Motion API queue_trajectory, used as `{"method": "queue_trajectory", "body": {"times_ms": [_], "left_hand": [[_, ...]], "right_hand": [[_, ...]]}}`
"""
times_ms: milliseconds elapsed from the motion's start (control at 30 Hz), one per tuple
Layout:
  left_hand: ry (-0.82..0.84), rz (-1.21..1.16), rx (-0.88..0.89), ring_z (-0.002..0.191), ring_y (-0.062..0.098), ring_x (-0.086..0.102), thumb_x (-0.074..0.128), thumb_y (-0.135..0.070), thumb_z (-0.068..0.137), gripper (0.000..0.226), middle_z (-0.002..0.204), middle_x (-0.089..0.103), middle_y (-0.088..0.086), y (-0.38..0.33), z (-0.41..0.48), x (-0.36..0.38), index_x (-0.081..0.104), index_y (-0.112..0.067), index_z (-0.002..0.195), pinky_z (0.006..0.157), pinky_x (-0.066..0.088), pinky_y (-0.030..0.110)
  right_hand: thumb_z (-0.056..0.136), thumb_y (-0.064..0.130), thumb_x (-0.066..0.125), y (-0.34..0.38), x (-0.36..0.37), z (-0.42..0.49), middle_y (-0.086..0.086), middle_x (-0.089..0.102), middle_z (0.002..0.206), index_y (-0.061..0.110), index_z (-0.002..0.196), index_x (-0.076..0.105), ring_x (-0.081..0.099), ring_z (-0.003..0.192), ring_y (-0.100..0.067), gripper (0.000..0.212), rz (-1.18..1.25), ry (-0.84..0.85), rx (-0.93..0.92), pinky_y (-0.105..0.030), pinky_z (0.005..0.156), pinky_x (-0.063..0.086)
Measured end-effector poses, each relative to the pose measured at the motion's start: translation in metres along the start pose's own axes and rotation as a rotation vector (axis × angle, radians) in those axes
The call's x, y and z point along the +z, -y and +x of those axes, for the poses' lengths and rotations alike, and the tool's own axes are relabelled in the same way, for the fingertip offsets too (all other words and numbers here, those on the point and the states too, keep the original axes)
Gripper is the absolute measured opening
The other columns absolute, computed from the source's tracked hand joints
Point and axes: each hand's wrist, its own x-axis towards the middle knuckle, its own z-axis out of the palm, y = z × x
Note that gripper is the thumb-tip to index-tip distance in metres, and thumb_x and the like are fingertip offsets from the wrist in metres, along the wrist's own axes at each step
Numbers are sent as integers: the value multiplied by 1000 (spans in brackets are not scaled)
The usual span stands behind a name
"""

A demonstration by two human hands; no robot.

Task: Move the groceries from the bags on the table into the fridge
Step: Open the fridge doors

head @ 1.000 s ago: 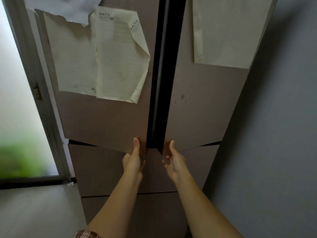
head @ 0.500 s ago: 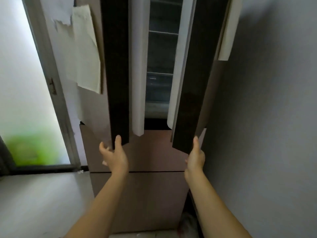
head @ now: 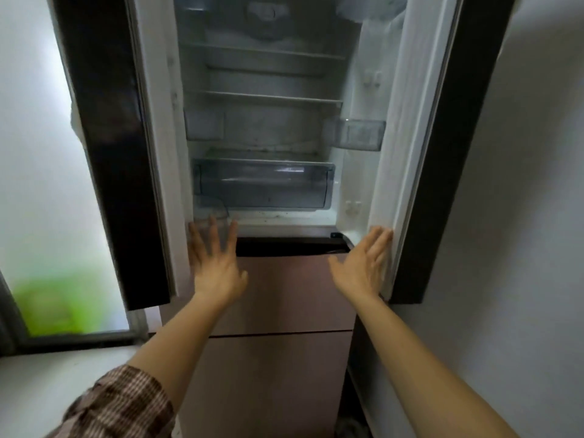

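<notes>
The fridge [head: 294,289] fills the middle of the head view with both upper doors swung wide. Its inside shows bare glass shelves [head: 265,98] and a clear crisper drawer [head: 264,186] at the bottom. My left hand [head: 215,263] is spread flat, fingers straight, just inside the left door [head: 110,153], holding nothing. My right hand [head: 363,263] is flat too, its fingertips against the inner edge of the right door [head: 442,153]. No groceries or bags are in view.
Two pink-brown drawer fronts [head: 278,374] sit shut below the open compartment. A frosted window [head: 41,184] with a green blur is at the left, above a pale ledge. A grey wall [head: 521,216] stands close behind the right door.
Both doors have swung from shut to wide open, exposing the inside. My hands have let go of the doors' lower corners and now spread flat.
</notes>
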Motion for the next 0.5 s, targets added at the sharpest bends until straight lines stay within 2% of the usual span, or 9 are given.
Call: {"method": "queue_trajectory", "body": {"times_ms": [100, 200, 267, 367, 500], "left_hand": [[-77, 30, -88, 118, 39, -55, 62, -30, 84, 105, 150, -39, 7, 20, -2, 2, -23, -36, 145, 93, -38, 49], [-120, 91, -152, 129, 46, -42, 61, -18, 80, 99, 157, -21, 15, 39, -4, -5, -5, -34, 152, 89, -43, 50], [-129, 132, -192, 136, 49, -26, 61, -12, 77, 94, 157, -8, 22, 50, -7, -12, 9, -30, 153, 97, -34, 57], [-136, 116, -240, 140, 49, -11, 67, -7, 70, 91, 156, 5, 25, 67, -11, -23, 26, -23, 150, 106, -10, 68], [-58, 132, -338, 143, 45, -9, 64, -19, 77, 92, 157, -2, 22, 75, -13, -36, 10, -21, 152, 107, 5, 69]], "right_hand": [[90, 35, 62, -14, -12, 12, -16, -31, 154, 3, 147, -24, -12, 147, -33, 107, 14, 0, 42, -43, 119, 9], [89, 35, 64, -29, -26, 25, -18, -27, 156, -1, 146, -23, -10, 147, -32, 110, 52, -16, 93, -42, 118, 11], [87, 37, 65, -40, -35, 32, -20, -24, 156, -3, 145, -23, -14, 147, -31, 113, 41, -18, 108, -45, 119, 9], [86, 35, 66, -54, -50, 42, -19, -19, 158, -1, 146, -23, -11, 148, -31, 113, 13, 7, 151, -47, 117, 9], [86, 34, 66, -57, -57, 42, -18, -16, 159, 0, 147, -20, -2, 148, -32, 111, -34, 29, 190, -50, 116, 16]]}}
